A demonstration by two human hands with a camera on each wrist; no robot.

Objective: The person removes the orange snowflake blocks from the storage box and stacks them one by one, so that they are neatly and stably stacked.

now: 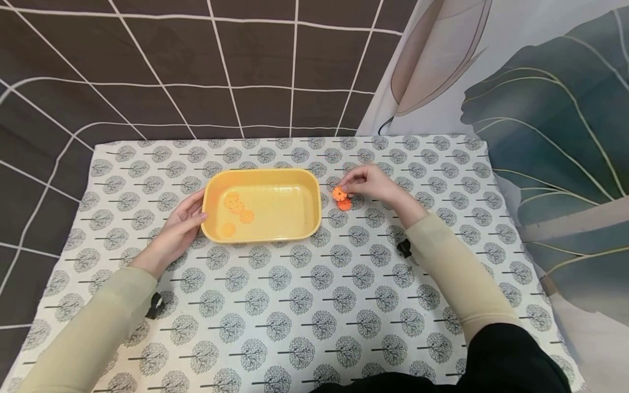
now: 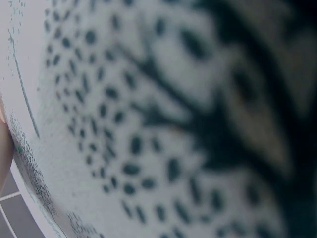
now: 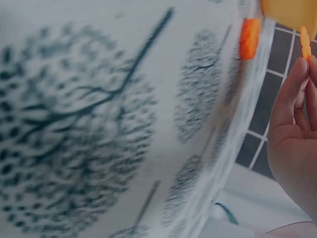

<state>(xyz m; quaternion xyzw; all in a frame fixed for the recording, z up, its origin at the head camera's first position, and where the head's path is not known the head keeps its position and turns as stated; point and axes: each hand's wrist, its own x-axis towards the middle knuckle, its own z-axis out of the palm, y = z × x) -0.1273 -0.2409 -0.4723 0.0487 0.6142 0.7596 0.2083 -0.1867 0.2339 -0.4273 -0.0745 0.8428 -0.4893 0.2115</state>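
Note:
A yellow rectangular tub point(image 1: 265, 236) stands on the cloth, with several orange discs point(image 1: 247, 216) lying in its left part. My left hand point(image 1: 179, 224) rests against the tub's left end, its thumb at the rim and its fingertips along the outer wall. To the right of the tub, my right hand point(image 1: 371, 183) pinches a scalloped orange disc point(image 1: 339, 193) by its edge, seen side-on in the right wrist view. Another orange disc point(image 1: 344, 204) lies on the cloth just below it. Only a sliver of left hand shows at the left wrist view's edge.
A white cloth point(image 1: 295, 349) printed with grey trees covers the table. Dark panels with white grid lines point(image 1: 255, 54) rise behind it. A leaf-patterned curtain point(image 1: 550, 142) hangs at the right. A small black wrist mount point(image 1: 404, 248) sits under the right sleeve.

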